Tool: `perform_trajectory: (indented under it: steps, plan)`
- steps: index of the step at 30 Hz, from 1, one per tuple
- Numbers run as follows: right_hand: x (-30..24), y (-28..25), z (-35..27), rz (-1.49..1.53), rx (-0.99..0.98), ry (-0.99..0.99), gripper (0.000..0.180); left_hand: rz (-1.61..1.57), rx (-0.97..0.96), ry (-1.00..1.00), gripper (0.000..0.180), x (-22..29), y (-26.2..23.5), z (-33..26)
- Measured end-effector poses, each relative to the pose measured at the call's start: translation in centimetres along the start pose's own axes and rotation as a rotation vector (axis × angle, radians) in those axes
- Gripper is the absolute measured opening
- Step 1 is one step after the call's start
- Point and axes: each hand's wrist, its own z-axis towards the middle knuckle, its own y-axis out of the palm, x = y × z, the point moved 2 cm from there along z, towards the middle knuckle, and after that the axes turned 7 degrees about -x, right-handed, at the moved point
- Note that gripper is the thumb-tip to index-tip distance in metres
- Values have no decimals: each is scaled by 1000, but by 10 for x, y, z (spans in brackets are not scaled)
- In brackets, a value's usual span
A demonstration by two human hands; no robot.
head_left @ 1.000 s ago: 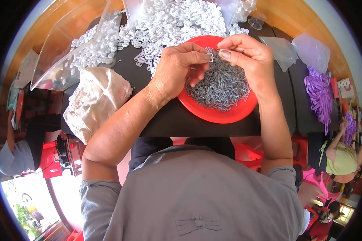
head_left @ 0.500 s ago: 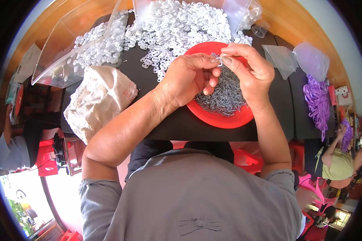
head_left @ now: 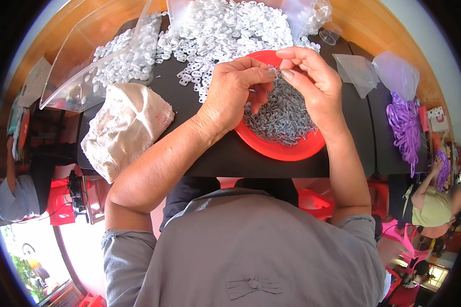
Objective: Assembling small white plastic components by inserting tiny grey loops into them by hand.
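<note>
My left hand and my right hand meet over the far part of a red bowl. Between thumb and fingers my left hand pinches a small whitish piece, mostly covered by the fingertips. The thumb and a finger of my right hand close at the same spot; what they grip is too small to make out. Below the hands, the bowl holds a heap of small grey screw-like pieces. Past the bowl spreads a big pile of small white oval plastic pieces with holes.
A clear plastic bin with more white pieces lies at the left. A crumpled cream cloth rests beside my left forearm. On the dark table's right are clear plastic bags and purple ribbon. Another person is farther right.
Both hands have shifted slightly up and left, their fingertips still together. The white piece, plainer before, is now more covered by the fingers.
</note>
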Motion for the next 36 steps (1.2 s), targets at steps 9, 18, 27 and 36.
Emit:
perform_trajectory:
  steps: [9,18,27,36]
  plan:
    - [-7,0,0,-135,-21,-97,25,116,28,29,13,0,4,-1]
    - [-9,0,-1,-239,3,-187,22,137,29,37,13,1,6,-2]
    - [-14,4,-3,-332,27,-244,16,170,32,52,12,0,8,-4]
    - [-13,4,-3,-348,36,-265,16,181,36,68,12,2,9,-4]
